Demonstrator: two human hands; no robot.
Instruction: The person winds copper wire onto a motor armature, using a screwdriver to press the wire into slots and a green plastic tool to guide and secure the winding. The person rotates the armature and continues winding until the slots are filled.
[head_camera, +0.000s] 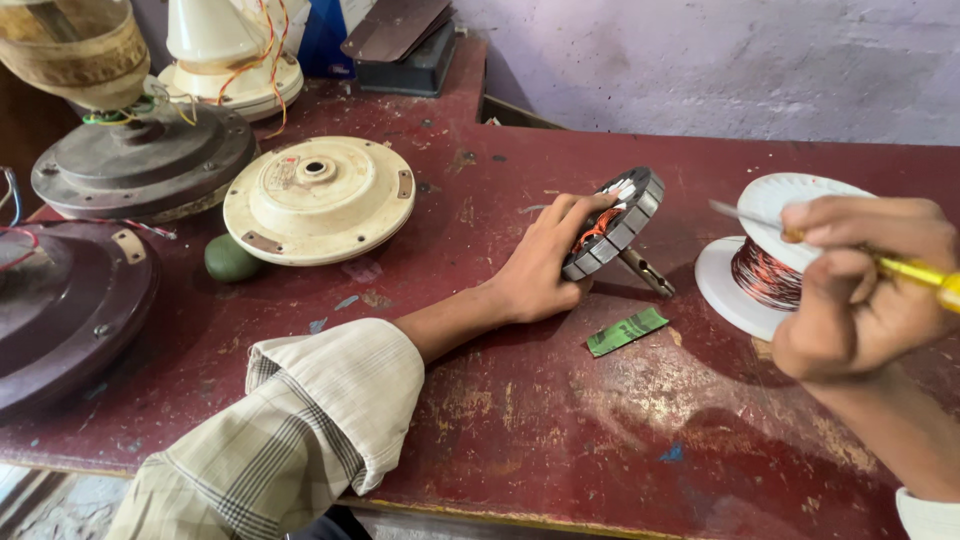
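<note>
My right hand (865, 285), nearest the camera, is closed in a pinch grip on a yellow-handled screwdriver (905, 268); its metal tip points left, above the white spool of copper wire (765, 250). My left hand (545, 265) is curled around a fan motor stator (615, 225), propping it on edge on the table; its shaft (645, 272) touches the surface. I judge the step in hand to be work on the stator windings; the next move calls for a steady stator and a careful tip. A green paper slip (626, 331) lies just beside my left hand. The worn red table (560, 420) carries a cream fan housing (318, 198), a small green fruit (231, 258) and dark fan housings (145, 165) farther left. Beyond stands a rough grey wall (720, 65).
</note>
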